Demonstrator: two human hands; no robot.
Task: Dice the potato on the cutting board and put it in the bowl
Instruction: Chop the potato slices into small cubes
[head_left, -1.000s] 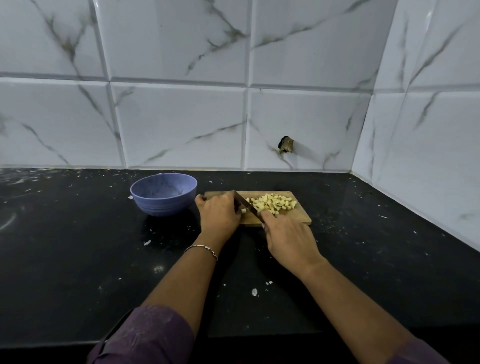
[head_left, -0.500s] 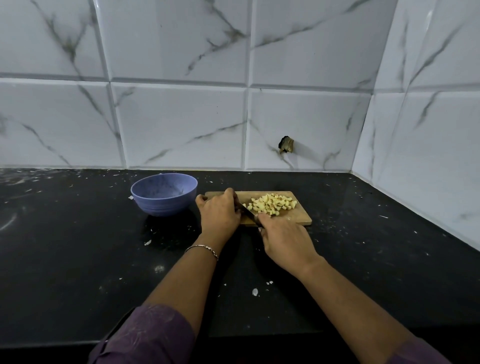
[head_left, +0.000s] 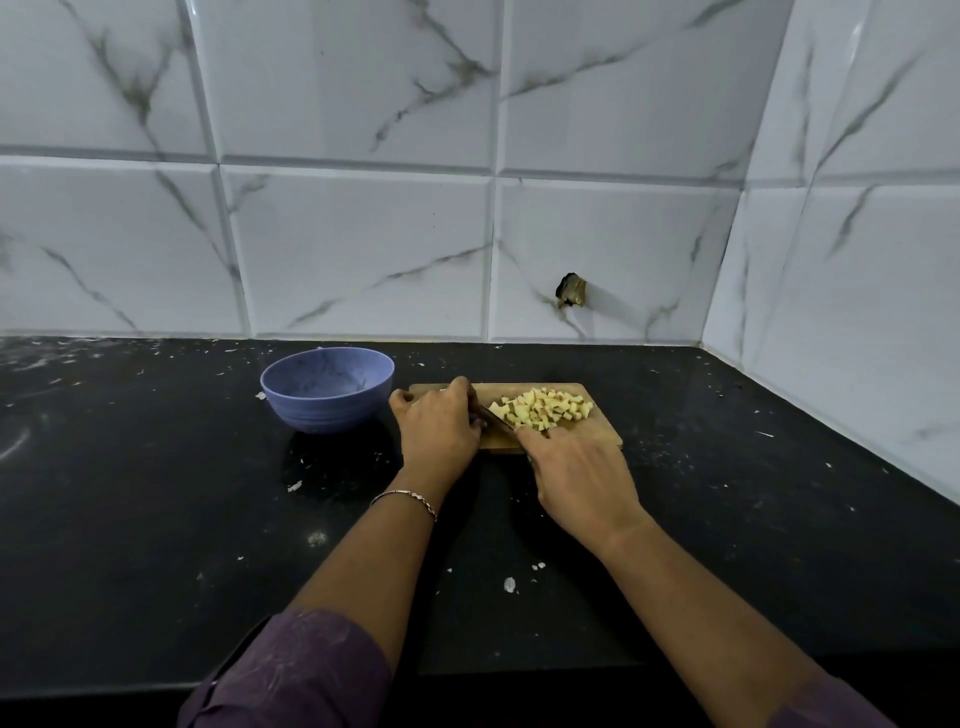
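A pile of pale diced potato (head_left: 545, 408) lies on the right half of the small wooden cutting board (head_left: 597, 436). My right hand (head_left: 582, 478) grips a knife (head_left: 493, 418) whose dark blade slants across the board just left of the pile. My left hand (head_left: 436, 421) sits on the board's left end with its fingers curled down beside the blade. Whatever is under those fingers is hidden. The blue bowl (head_left: 327, 387) stands left of the board and looks empty.
The black countertop (head_left: 156, 519) is strewn with small white scraps. White marble-look tiles form the back wall and the right wall, which meet in a corner behind the board. A dark hole (head_left: 571, 291) marks the back wall.
The knife blade has come down from a raised slant to lie low on the board. The left hand shifted slightly toward the far edge.
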